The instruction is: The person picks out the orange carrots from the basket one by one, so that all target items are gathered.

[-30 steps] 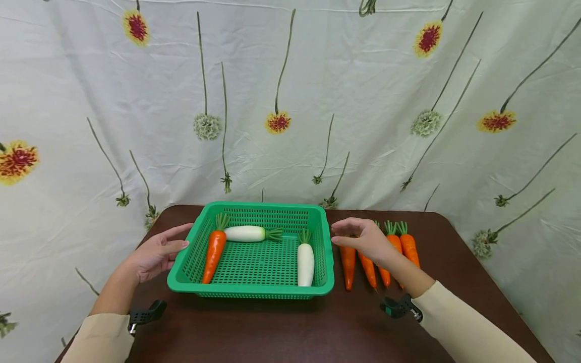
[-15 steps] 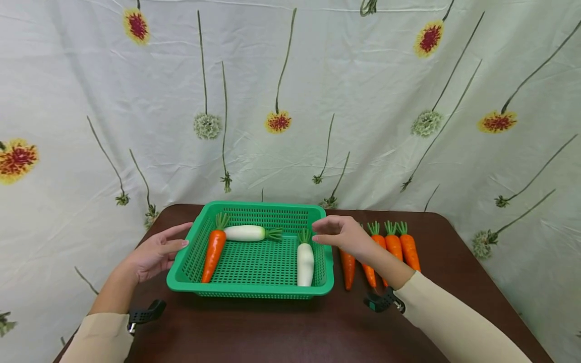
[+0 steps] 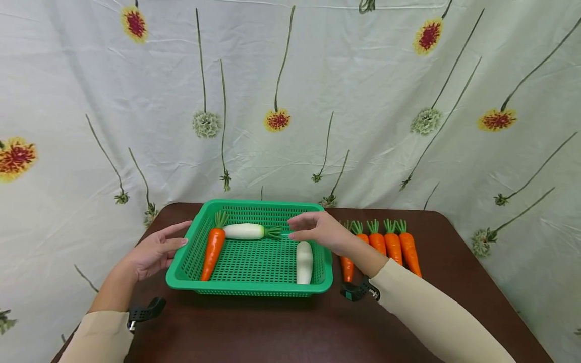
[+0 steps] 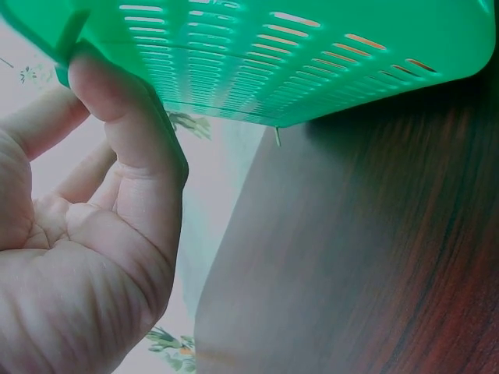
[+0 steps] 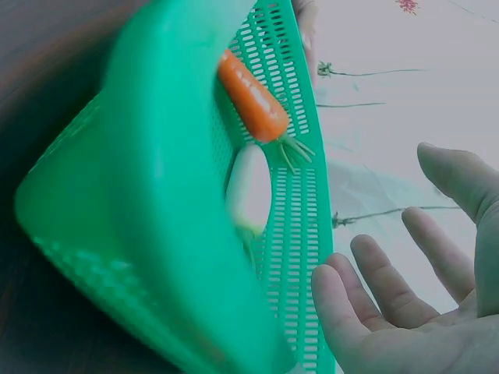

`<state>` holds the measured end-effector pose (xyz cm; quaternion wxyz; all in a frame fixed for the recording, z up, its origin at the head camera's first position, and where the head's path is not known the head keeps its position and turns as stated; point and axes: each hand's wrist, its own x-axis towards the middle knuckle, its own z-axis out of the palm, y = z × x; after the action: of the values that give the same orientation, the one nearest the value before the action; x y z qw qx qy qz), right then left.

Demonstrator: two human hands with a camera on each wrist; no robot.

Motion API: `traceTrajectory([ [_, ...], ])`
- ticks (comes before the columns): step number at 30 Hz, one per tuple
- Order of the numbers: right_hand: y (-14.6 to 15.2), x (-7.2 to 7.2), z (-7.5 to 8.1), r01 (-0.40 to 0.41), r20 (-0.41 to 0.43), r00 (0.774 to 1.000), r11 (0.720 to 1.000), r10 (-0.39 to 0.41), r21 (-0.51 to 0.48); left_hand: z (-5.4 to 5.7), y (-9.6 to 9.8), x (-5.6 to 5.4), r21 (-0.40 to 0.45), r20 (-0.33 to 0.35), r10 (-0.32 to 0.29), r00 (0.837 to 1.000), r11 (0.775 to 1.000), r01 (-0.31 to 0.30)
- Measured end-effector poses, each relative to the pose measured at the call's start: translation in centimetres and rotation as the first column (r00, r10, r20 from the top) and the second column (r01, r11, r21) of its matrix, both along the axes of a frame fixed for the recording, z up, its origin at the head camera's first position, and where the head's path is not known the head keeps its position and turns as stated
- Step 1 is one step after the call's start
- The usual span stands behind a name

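Note:
A green plastic basket [image 3: 254,286] stands on the dark table. Inside it lie an orange carrot [image 3: 212,256] on the left, a white radish [image 3: 244,231] along the back and another white radish [image 3: 304,264] at the right. My left hand [image 3: 156,252] is at the basket's left rim, its thumb [image 4: 101,86] against the rim in the left wrist view and the fingers loosely apart. My right hand [image 3: 321,232] hovers over the basket's right side, fingers spread and holding nothing; it hides the leaves of the right radish.
Several carrots [image 3: 393,247] lie side by side on the table [image 3: 290,327] to the right of the basket, some partly behind my right forearm. A flower-patterned white cloth [image 3: 254,151] hangs behind the table.
My right hand has moved left, from above the carrots across the rim to over the basket's right radish. My left hand and the basket's contents have stayed put.

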<state>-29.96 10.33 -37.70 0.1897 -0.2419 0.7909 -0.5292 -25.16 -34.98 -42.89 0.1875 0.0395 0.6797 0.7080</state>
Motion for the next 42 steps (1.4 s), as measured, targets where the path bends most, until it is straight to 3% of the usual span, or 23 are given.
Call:
traceTrajectory([
  [6,-2.0,-0.4,0.4,-0.025,0.029,0.999,0.999,0.026,-0.032,0.1,0.0,0.0,0.008,-0.006,0.002,1.0,1.0,-0.002],
  [17,-5.6,-1.5,-0.1,-0.018,-0.033,0.999,1.0,0.019,0.01,0.2,0.2,0.2,0.01,-0.002,-0.006,1.0,1.0,0.006],
  [33,-10.7,-2.3,-0.7,-0.023,0.161,0.987,0.999,0.019,0.022,-0.3,-0.1,0.0,0.028,-0.018,-0.019,1.0,0.999,0.02],
  [42,-13.3,-3.0,-1.3,-0.021,0.192,0.981,0.999,0.013,0.043,-0.3,-0.2,-0.1,0.039,-0.021,-0.018,1.0,0.999,0.019],
])
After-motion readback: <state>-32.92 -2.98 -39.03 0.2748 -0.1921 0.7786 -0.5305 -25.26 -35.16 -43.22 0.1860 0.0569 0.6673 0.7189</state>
